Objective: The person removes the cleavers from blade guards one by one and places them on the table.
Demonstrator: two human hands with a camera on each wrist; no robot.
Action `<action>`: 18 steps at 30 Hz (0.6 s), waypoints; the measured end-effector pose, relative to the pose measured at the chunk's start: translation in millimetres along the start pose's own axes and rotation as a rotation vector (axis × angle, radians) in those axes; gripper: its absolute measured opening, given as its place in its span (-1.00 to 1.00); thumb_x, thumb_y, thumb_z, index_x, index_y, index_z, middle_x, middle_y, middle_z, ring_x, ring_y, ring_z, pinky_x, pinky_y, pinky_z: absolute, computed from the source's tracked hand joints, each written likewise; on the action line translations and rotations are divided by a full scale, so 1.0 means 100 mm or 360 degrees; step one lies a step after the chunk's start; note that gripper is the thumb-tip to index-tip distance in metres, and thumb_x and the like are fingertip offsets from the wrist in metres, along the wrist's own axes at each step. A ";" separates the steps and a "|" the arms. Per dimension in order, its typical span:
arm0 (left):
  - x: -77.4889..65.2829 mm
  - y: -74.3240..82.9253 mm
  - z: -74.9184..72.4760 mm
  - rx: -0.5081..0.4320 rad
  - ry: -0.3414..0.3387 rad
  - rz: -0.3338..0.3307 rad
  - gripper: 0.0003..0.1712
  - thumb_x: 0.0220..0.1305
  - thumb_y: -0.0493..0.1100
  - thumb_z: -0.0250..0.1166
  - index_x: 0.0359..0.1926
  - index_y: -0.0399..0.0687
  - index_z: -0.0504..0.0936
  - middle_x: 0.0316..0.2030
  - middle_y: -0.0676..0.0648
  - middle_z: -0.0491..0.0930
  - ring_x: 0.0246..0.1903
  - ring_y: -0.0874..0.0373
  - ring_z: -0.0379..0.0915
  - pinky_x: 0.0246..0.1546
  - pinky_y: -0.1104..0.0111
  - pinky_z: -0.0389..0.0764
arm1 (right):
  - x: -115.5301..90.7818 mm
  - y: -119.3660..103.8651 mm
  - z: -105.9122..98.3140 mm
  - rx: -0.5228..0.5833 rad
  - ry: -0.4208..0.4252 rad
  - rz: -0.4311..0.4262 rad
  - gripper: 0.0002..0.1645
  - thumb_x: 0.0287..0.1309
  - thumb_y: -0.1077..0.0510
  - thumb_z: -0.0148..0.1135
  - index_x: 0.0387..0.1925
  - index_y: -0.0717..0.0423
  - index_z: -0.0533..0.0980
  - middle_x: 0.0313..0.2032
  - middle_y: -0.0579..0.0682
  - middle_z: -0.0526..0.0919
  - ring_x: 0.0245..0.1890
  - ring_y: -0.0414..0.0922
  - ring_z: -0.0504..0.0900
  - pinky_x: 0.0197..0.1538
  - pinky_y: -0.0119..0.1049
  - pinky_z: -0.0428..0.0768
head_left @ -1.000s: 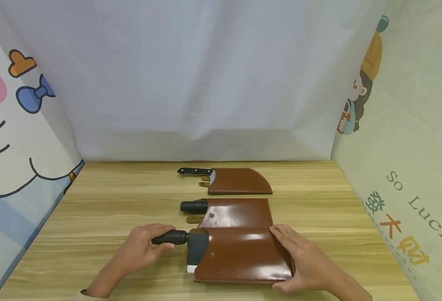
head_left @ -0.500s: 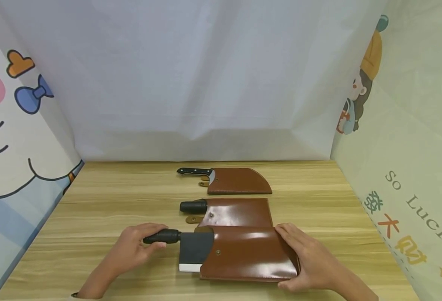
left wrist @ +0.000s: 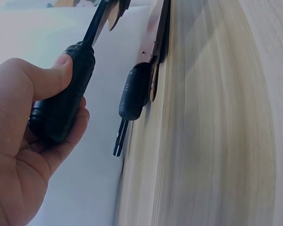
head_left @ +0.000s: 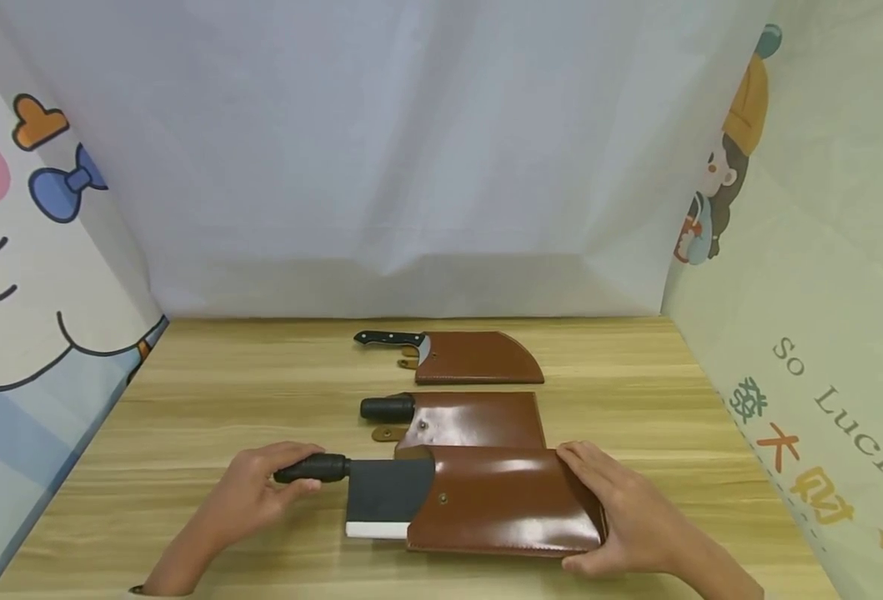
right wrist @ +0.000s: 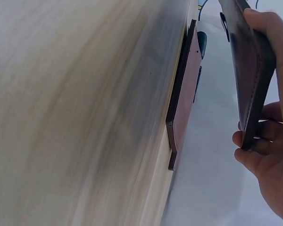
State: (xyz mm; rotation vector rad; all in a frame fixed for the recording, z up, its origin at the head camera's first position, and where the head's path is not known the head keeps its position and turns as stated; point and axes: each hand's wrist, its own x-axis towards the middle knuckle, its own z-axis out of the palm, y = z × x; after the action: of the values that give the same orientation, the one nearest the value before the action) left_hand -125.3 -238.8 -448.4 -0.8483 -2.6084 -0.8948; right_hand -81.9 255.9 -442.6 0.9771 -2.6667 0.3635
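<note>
My left hand (head_left: 261,487) grips the black ribbed handle (left wrist: 66,94) of a cleaver (head_left: 388,492), thumb on one side and fingers on the other. The cleaver's dark blade with its pale lower edge stands partly out of a brown leather sheath (head_left: 509,508). The rest of the blade is hidden inside it. At the sheath's right end my right hand (head_left: 621,517) holds it, thumb at the near corner and fingers at the far one. In the right wrist view the held sheath (right wrist: 250,70) is raised off the wooden table.
Behind the held sheath a second sheathed cleaver (head_left: 479,417) lies on the table (head_left: 208,400), its front partly covered in the head view. Farther back lies a third, round-ended sheathed knife (head_left: 479,358) with a riveted handle. A white cloth (head_left: 411,167) hangs behind the table.
My left hand has moved left with the handle, and more of the blade shows outside the sheath. My right hand and the sheath have shifted slightly right.
</note>
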 end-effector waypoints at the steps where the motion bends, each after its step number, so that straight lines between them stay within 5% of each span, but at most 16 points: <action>1: 0.00 0.00 -0.01 -0.0001 0.0000 -0.0004 -0.59 0.07 -0.21 0.59 -0.01 -0.12 0.78 -0.08 -0.01 0.77 -0.14 0.09 0.74 -0.22 0.21 0.75 | 0.00 0.01 -0.01 0.0005 0.0005 -0.0005 0.49 -0.42 -0.55 0.58 0.41 0.31 0.35 0.34 0.25 0.48 0.27 0.22 0.55 0.16 0.12 0.61; 18: -0.07 -0.03 -0.09 -0.0030 -0.0012 -0.0086 -0.59 0.10 -0.21 0.57 0.01 -0.13 0.77 -0.06 -0.03 0.76 -0.13 0.03 0.74 -0.22 0.22 0.74 | -0.05 0.06 -0.05 -0.0011 0.0029 -0.0047 0.50 -0.41 -0.59 0.56 0.43 0.27 0.35 0.35 0.21 0.48 0.26 0.20 0.55 0.25 -0.01 0.55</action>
State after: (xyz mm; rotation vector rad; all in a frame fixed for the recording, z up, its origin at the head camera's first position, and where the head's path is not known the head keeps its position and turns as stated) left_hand -121.2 -249.6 -446.2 -0.7911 -2.6452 -0.9334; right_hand -81.4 265.1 -440.4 1.0052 -2.6323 0.3547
